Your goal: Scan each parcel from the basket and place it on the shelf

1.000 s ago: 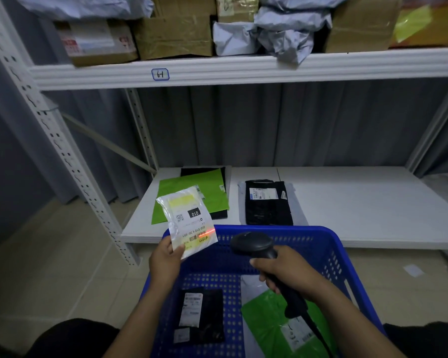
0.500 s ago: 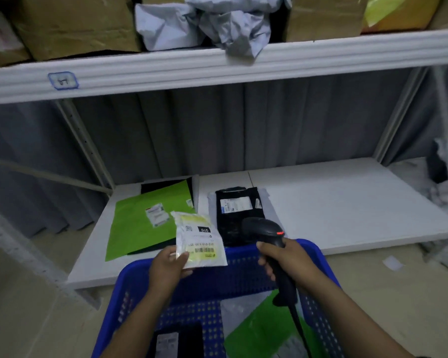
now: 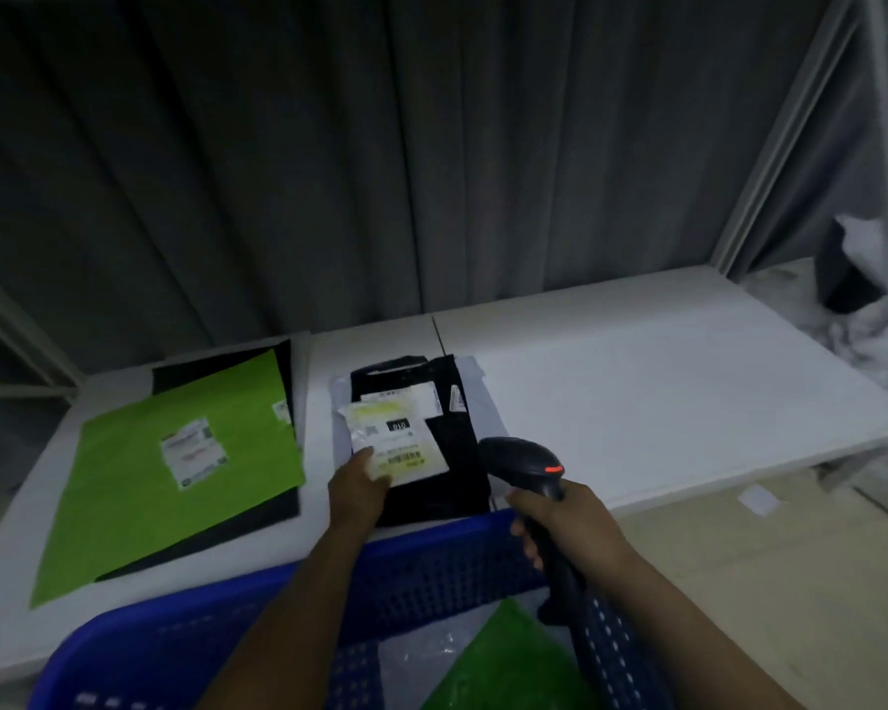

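We see white shelf (image 3: 662, 381), wide and low. Blue basket (image 3: 431, 571) sits just before it. On shelf: large green mailer (image 3: 175, 453) over dark one, black parcel (image 3: 457, 484) beside it. Small white-and-yellow parcel (image 3: 396, 438) is on or just above black parcel; contact we cannot tell. Left hand (image 3: 357, 484) pinches its near edge, thumb on top. Right hand (image 3: 560, 520) is wrapped round scanner (image 3: 529, 463) handle, red light on. We judge parcel light, soft, slick film; edge pinch suffices. Label reads "010", barcode below; rest blurred.
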`<control>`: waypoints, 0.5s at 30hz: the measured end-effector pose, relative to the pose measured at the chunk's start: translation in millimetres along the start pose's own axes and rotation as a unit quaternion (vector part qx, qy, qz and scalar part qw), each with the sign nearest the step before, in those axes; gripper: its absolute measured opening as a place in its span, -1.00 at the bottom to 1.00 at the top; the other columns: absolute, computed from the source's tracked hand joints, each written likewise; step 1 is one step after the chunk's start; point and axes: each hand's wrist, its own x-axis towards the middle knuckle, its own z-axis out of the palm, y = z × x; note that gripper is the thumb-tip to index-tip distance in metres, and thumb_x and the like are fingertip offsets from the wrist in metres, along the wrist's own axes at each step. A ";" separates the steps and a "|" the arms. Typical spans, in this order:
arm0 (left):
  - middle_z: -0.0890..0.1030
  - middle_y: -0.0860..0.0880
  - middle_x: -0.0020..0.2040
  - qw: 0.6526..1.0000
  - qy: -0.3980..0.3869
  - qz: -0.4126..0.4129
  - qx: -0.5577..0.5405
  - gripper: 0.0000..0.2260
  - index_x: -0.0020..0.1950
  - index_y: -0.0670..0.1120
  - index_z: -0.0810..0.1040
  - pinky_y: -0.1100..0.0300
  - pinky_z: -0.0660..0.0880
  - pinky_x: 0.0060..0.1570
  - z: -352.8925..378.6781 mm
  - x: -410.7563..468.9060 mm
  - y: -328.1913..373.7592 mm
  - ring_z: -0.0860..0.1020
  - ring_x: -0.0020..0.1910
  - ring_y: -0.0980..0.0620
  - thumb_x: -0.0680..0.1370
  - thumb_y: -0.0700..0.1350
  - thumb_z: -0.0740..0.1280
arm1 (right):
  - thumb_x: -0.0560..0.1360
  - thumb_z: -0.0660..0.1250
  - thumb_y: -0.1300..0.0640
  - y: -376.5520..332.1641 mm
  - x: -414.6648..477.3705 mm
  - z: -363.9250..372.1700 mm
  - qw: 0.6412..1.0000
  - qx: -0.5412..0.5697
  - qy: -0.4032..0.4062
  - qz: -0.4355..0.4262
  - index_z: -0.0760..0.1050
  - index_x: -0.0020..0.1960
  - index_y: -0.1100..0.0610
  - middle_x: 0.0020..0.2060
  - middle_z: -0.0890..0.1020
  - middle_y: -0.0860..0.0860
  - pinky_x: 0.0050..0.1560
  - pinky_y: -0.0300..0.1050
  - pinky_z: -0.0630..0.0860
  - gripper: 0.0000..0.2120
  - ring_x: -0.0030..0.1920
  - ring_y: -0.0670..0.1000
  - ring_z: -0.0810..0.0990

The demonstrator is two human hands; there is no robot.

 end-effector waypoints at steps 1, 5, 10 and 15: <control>0.48 -0.19 0.32 0.997 -0.033 0.008 0.071 -0.54 0.44 -0.12 0.38 0.24 0.39 0.15 4.2 8.0 -5.9 0.47 0.24 -0.15 0.56 -0.11 0.36 | 0.53 0.38 0.15 3.5 2.6 0.7 1.000 -0.005 -0.001 0.002 0.52 -0.21 0.27 -0.53 0.57 0.05 -0.52 -0.20 0.42 -0.78 -0.57 -0.02 0.47; 0.29 -0.22 0.45 0.949 -0.128 0.024 0.286 -0.41 0.51 0.05 0.23 0.04 0.33 0.32 0.0 24.6 -25.9 0.28 0.38 -0.21 0.53 0.18 0.30 | 0.51 0.43 0.12 16.4 5.1 7.1 0.998 -0.057 -0.018 -0.002 0.53 -0.20 0.23 -0.41 0.62 0.11 -0.49 -0.17 0.45 -0.79 -0.52 0.00 0.50; 0.30 -0.19 0.48 0.966 -0.089 0.109 0.219 -0.52 0.46 -0.07 0.37 0.15 0.15 0.39 -44.9 -29.3 -30.7 0.22 0.47 -0.16 0.57 -0.01 0.34 | 0.49 0.44 0.10 25.2 -8.1 29.5 0.988 -0.146 -0.037 -0.021 0.53 -0.22 0.22 -0.47 0.62 0.06 -0.50 -0.22 0.44 -0.78 -0.56 -0.03 0.52; 0.44 -0.22 0.37 0.972 0.025 0.161 0.168 -0.59 0.37 -0.16 0.47 0.01 0.27 0.40 -100.0 -124.3 -100.2 0.38 0.35 -0.22 0.53 -0.18 0.39 | 0.48 0.44 0.12 42.0 -37.6 77.2 0.981 -0.177 -0.078 -0.022 0.51 -0.23 0.21 -0.47 0.61 0.07 -0.46 -0.17 0.45 -0.79 -0.56 -0.01 0.53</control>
